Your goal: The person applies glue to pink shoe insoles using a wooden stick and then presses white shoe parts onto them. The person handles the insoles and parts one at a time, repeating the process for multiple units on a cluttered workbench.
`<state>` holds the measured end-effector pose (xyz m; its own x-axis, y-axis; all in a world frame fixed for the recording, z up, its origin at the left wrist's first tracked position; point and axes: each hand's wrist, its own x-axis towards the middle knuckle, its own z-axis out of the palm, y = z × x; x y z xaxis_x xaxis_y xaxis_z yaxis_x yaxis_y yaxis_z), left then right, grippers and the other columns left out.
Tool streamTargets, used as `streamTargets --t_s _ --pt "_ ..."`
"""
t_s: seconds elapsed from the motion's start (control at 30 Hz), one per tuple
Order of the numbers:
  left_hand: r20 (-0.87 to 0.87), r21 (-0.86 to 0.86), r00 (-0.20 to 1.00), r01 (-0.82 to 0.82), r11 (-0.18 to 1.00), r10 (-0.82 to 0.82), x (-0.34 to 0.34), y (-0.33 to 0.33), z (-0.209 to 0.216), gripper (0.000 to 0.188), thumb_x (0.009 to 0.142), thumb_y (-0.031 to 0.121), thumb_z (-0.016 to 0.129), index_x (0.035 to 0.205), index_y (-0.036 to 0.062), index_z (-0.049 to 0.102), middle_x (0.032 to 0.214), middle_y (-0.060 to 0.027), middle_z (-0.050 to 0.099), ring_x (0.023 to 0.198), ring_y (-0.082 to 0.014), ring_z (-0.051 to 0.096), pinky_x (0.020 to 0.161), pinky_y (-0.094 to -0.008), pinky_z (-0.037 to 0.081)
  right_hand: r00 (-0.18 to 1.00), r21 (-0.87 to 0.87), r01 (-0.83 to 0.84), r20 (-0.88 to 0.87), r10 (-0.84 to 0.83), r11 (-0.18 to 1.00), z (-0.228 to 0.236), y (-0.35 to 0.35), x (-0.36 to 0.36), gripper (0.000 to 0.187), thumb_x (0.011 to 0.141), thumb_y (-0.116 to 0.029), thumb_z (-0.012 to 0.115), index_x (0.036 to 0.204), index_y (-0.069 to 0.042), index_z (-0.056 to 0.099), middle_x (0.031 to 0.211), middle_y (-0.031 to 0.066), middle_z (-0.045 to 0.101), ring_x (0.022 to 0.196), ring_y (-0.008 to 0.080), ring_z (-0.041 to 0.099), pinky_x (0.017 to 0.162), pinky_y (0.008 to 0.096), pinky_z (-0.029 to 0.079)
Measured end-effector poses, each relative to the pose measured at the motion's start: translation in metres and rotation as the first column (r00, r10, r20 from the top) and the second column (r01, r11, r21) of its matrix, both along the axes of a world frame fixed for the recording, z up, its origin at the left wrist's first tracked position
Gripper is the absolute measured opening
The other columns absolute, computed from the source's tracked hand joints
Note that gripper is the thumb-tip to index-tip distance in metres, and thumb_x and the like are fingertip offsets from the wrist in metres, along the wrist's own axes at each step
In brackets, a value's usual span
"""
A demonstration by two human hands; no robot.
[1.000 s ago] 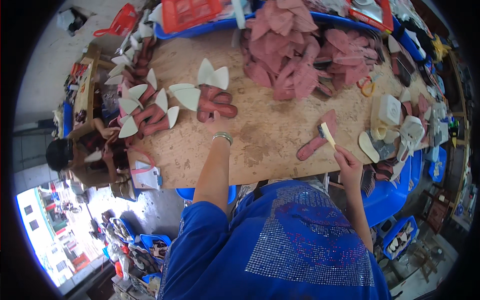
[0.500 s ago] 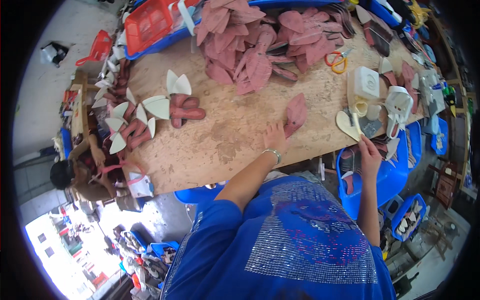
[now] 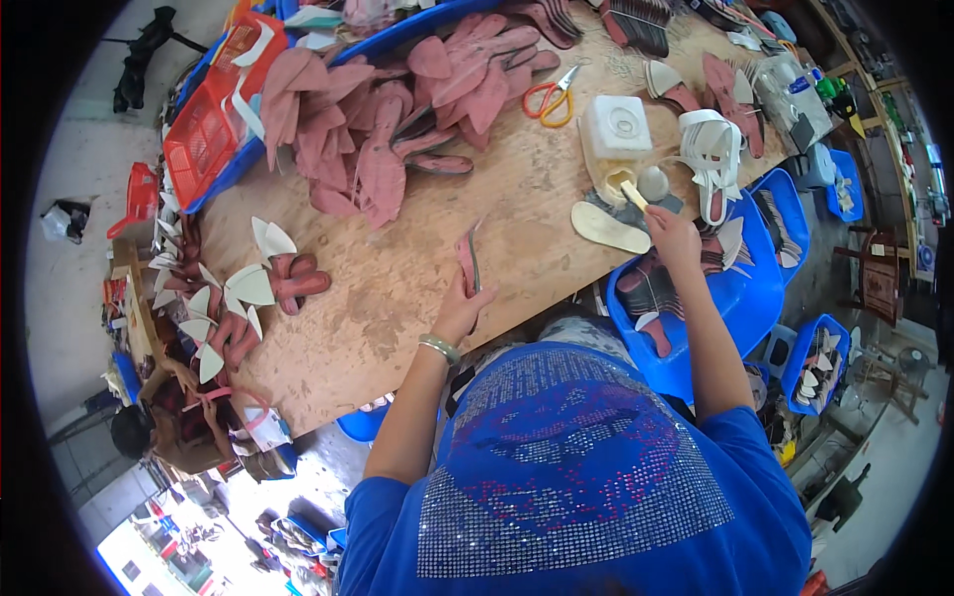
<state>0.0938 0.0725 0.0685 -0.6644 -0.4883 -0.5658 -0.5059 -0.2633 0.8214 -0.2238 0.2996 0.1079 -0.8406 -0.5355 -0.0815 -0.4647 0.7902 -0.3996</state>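
Note:
My left hand (image 3: 460, 312), a bangle on its wrist, grips a pinkish-red shoe sole (image 3: 466, 254) by its lower end. The sole is tilted up off the table, its dark edge showing. With closed fingers, my right hand (image 3: 676, 238) holds the pale handle of a brush (image 3: 633, 195). The brush's far end is down in the yellowed mouth of a white plastic jug (image 3: 616, 129), so its bristles are hidden. A cream sole (image 3: 608, 229) lies flat just left of my right hand.
Pink soles (image 3: 383, 149) lie heaped at the table's back. Scissors (image 3: 550, 99) rest beside them. White-tipped pieces (image 3: 288, 278) stand at the left, a white strapped holder (image 3: 711, 149) right of the jug. Blue bins (image 3: 730, 323) sit by the right edge; another person (image 3: 174, 412) works far left.
My left hand has lifted the pink sole off the table and turned it on edge. My right hand has brought the brush into the jug's mouth. The whole view has shifted.

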Motion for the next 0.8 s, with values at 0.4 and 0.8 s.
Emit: streamTargets --t_s 0.4,0.8 --pt "-0.114 0.593 0.980 -0.064 0.803 0.162 -0.031 0.015 0.084 0.037 0.097 0.018 0.043 0.130 0.0014 0.041 0.107 -0.0145 0.062 0.090 -0.0225 0.064 0.077 -0.0358 0.055 0.977 0.253 -0.157 -0.104 0.188 0.955 -0.021 -0.035 -0.035 0.019 0.085 -0.029 0.059 0.095 -0.017 0.071 0.079 0.0138 0.068 0.074 0.0320 0.067 0.065 0.0445 0.053" --pt "-0.085 0.587 0.969 -0.139 0.797 0.231 -0.039 0.018 0.109 0.027 0.095 0.018 0.044 0.116 0.0011 0.048 0.093 -0.0132 0.063 0.074 -0.0198 0.064 0.064 -0.0335 0.056 0.971 -0.448 -0.137 0.114 0.209 0.883 0.032 -0.018 0.065 0.015 0.083 -0.020 0.064 0.093 -0.012 0.071 0.084 0.0119 0.069 0.071 0.0307 0.066 0.061 0.0401 0.052"
